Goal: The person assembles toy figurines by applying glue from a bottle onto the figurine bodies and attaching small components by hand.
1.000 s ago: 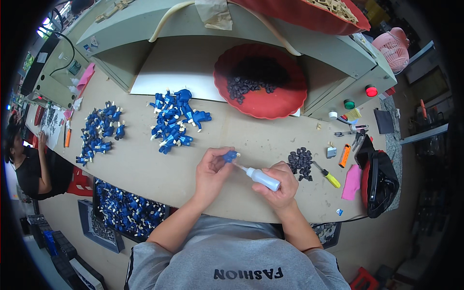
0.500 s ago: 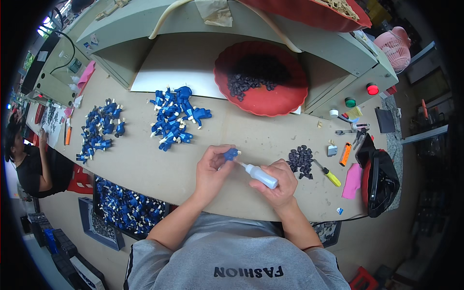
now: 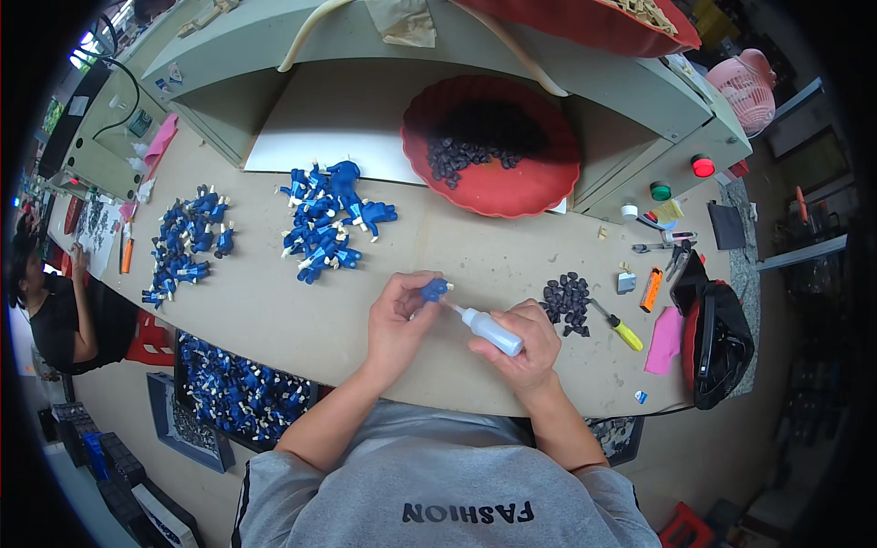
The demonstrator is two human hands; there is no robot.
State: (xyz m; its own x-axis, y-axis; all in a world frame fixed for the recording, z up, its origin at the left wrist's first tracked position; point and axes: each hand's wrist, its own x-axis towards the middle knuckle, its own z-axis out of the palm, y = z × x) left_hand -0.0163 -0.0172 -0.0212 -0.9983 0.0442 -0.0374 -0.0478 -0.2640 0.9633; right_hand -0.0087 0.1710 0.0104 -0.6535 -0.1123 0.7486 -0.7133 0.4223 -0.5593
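As one reads the desk from its left end, a loose group of blue pieces with pale tips lies near that end, and a denser pile of blue pieces lies to its right, toward the far edge. The left hand, above the near half of the desk, pinches a single blue piece between thumb and fingers, pale end to the right. Compared with the earlier pictures, hardly anything has changed: the piece and the white squeeze bottle keep nearly the same places, with only slight drift, which is judged to mean that the same close work on the piece continues. The nozzle points at the piece; whether they touch cannot be determined. Behind the bottle, toward the far edge, a red dish holds dark pieces. The right hand is closed around the bottle; whether it is squeezing cannot be told. Just beyond that hand lies a patch of small dark pieces, then a yellow-handled screwdriver, an orange tool, a pink cloth and, at the desk's right end, a black bag. Regarding markings, dark lettering crosses the grey shirt, appearing inverted; no label is legible on the bottle, and no brand is recorded.
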